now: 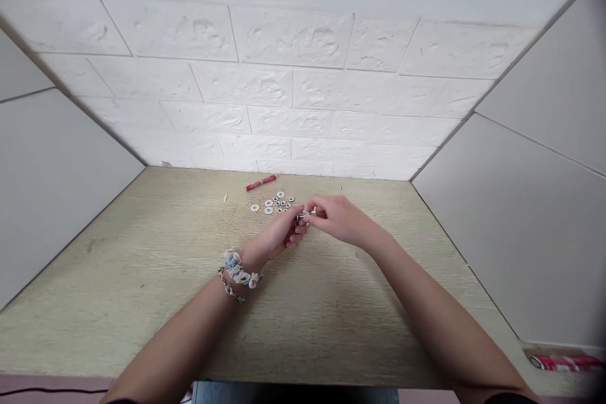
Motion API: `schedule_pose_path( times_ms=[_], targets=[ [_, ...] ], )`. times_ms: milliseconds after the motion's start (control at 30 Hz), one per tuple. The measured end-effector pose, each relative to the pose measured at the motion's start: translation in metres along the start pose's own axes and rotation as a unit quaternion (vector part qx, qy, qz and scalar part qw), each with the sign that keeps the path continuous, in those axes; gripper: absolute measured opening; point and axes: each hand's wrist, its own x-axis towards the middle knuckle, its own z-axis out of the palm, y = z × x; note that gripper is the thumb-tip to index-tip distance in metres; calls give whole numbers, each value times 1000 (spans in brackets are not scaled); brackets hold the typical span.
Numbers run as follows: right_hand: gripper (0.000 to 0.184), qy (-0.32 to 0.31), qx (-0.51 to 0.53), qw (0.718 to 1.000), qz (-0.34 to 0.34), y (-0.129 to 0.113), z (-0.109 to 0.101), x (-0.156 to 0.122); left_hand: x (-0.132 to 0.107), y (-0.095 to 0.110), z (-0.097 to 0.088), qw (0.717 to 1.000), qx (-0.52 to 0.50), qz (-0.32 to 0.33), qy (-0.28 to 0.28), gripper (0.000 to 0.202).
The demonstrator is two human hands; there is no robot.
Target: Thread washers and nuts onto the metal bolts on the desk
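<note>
Over the middle of the table, my two hands meet around a small shiny metal bolt (302, 218). My left hand (283, 231) is closed on it, thumb on top and fingers curled beneath. From the right, my right hand (339, 218) pinches at the bolt's far end between thumb and forefinger. Whether a nut or washer sits in that pinch is too small to tell. Just beyond my left hand lie several loose hex nuts (283, 203) and several flat washers (254, 208), partly hidden by the fingers.
A red marker-like stick (260, 182) lies behind the washers. White panels flank the wooden table (165, 252), and a white brick-patterned wall (269, 88) closes off the back. At the lower right edge lies a red tube-shaped item (565, 363). A black cable (52, 390) runs below the front edge.
</note>
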Motion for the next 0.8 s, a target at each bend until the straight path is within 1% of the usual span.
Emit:
schedule_pose_path(
  times_ms=[100, 233, 300, 400, 467, 567, 633, 667, 733, 800],
  targets=[
    [13, 4, -10, 1000, -5, 1, -2, 0, 2, -1, -2, 1000, -20, 2, 8, 33],
    [15, 24, -9, 1000, 2, 4, -10, -1, 5, -1, -8, 996, -76, 13, 44, 24],
    [17, 35, 13, 999, 10, 6, -17, -2, 7, 1, -12, 991, -114, 30, 62, 19],
    [17, 59, 63, 996, 16, 6, -33, -7, 8, 5, -20, 981, -175, 33, 78, 26],
    [20, 78, 108, 991, 19, 6, -44, -12, 8, 9, -25, 979, -185, 21, 77, 28],
    [23, 110, 145, 983, 25, 6, -60, -20, 6, 15, -30, 988, -135, 9, 77, 18],
    [24, 118, 130, 984, 38, 6, -67, -26, 7, 20, -33, 991, -95, 33, 94, 11],
    [24, 111, 114, 986, 47, 6, -70, -29, 8, 23, -34, 990, -75, 54, 106, 9],
    [25, 72, 78, 992, 67, 2, -74, -34, 12, 29, -37, 986, -12, 92, 141, 8],
    [25, 23, 50, 996, 75, -5, -74, -38, 18, 35, -42, 973, 107, 99, 178, 10]
  ],
)
